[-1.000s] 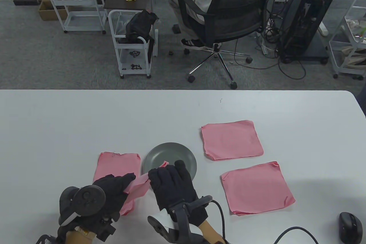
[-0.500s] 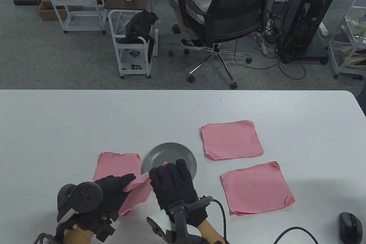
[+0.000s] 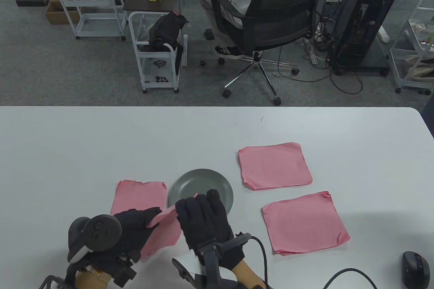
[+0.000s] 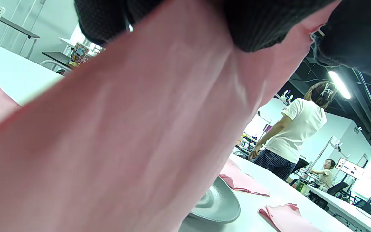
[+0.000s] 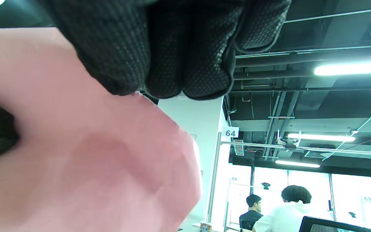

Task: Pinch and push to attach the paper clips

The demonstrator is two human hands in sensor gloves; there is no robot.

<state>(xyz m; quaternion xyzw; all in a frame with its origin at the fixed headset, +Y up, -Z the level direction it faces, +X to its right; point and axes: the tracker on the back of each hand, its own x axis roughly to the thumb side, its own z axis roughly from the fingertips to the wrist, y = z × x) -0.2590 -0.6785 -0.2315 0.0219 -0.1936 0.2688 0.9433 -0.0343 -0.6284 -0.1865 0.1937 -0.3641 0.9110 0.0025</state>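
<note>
Pink paper sheet [image 3: 162, 231] being held up off the table [image 3: 101, 140], just left of grey plate [image 3: 190, 184]; sagging lower than 0.5 s ago. Left hand [image 3: 135, 224] pinching left edge, right hand [image 3: 203, 221] gripping raised corner, fingers curled.

- My left hand [image 3: 135, 224] and right hand [image 3: 203, 221] wear black knit gloves with a dotted, matt weave.
- The pink sheet [image 3: 162, 231] I hold looks thin, soft and matt, lightly creased.
- The grey plate [image 3: 203, 184] has a smooth, dull sheen.
- The bench [image 3: 101, 143] is smooth, matt white.
</note>
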